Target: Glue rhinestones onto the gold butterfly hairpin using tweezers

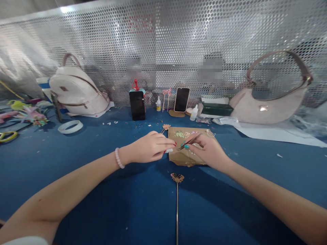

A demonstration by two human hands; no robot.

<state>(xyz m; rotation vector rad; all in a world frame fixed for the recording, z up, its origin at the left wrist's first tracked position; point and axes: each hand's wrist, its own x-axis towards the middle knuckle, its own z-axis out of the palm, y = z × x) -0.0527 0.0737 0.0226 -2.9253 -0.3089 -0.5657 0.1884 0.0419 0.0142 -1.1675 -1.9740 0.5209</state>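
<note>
Tweezers [190, 140] are pinched in my right hand [208, 149], their tips low over a piece of brown cardboard [180, 158]. Small green, pink and clear pieces [181, 134] lie on that cardboard. My left hand [150, 147] is closed at the cardboard's left edge, fingertips close to the tweezer tips; a small white item shows under its fingers, too small to name. A gold butterfly-topped stick [177, 190] lies on the blue table in front of both hands. Another ornament [166, 127] rests just behind my left hand.
Behind the cardboard stand two phones [137, 105] [182, 99], glue bottles [158, 104] [194, 113] and a dark green box [216, 109]. A backpack [76, 90] and tape roll [70, 127] are left, a handbag [270, 105] right. Perforated metal [176, 44] borders the blue table [114, 204].
</note>
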